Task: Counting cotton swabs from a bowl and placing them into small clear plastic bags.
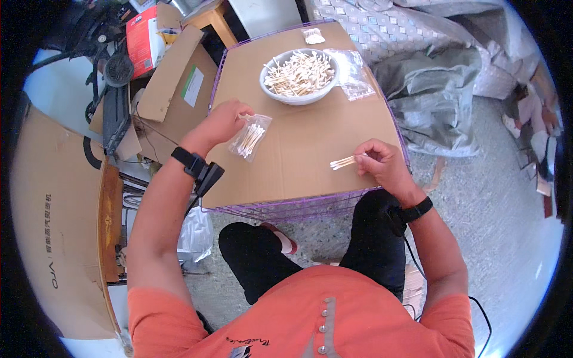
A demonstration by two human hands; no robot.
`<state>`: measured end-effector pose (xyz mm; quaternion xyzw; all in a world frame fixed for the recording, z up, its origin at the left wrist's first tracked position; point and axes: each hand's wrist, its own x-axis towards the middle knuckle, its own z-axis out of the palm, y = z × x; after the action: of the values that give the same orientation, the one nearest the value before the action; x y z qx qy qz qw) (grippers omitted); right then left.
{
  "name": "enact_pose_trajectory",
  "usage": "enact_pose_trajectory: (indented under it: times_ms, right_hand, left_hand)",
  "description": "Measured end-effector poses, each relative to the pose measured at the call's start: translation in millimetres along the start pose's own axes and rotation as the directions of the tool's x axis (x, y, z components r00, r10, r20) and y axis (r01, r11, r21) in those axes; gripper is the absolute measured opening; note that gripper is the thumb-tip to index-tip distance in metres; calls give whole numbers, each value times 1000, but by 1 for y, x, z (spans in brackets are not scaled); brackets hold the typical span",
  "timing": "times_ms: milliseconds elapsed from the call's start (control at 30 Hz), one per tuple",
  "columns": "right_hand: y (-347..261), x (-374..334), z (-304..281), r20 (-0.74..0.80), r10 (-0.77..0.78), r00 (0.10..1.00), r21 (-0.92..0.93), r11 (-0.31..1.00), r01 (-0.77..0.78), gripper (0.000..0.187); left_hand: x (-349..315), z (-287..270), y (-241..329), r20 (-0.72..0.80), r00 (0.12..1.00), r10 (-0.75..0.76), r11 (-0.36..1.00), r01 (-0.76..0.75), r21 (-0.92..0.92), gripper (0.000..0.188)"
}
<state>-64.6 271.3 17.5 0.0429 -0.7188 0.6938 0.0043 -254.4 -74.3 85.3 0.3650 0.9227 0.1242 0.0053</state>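
My left hand (225,122) pinches the top of a small clear plastic bag (252,142) with several cotton swabs inside, above the left side of the cardboard tabletop (292,161). Between the thumb and fingers of my right hand (380,161) are a few cotton swabs (342,162), their white tips pointing left. A pale round bowl (300,100) heaped with loose cotton swabs stands toward the far side. Right beside it lie clear plastic bags (358,77). One small packed bag of swabs (313,36) rests near the far edge.
A purple wire frame (286,209) supports the cardboard top. Open cardboard boxes (173,83) and a black wheeled item (118,70) crowd the left. Grey sacking (436,95) lies on the floor at right. A dark cable (412,250) hangs by my right forearm.
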Motion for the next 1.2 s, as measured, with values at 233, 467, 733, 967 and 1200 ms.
enact_pose_trajectory:
  times_ms: [233,467,733,967,1200]
  right_hand:
    - [14,0,2,-36,-102,994,62,993,104,4]
    - [18,-3,2,-37,-140,989,-23,990,139,4]
    - [14,-3,5,-44,-190,981,-93,978,185,4]
    - [21,-2,3,-50,-146,988,-72,987,142,4]
    - [23,-1,2,-43,-213,976,-72,975,210,4]
  left_hand:
    - [22,5,-5,199,979,-37,998,27,51,19]
    - [14,15,13,151,989,1,1000,4,-27,21]
    - [9,17,24,107,988,-112,982,127,-140,15]
    - [-8,29,91,121,993,17,926,30,-376,17]
    - [-9,35,88,81,995,54,980,-38,-194,25]
